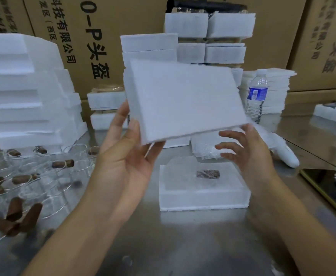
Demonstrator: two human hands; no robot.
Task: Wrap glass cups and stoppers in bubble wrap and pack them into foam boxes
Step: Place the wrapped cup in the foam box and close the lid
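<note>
**Foam lid held above the packed box**

My left hand (123, 156) grips the flat white foam lid (185, 98) at its lower left corner, thumb (133, 128) pressed on the near face and the other fingers behind it. The lid is tilted in the air above the shallow white foam box (203, 200) on the steel table (183, 246). 1 brown stopper in bubble wrap (208, 174) lies inside that box. My right hand (250, 154) is under the lid's lower right corner, fingers spread and loosely bent; I cannot tell if it touches. Clear glass cups (49, 196) with brown stoppers stand to my left.
</note>
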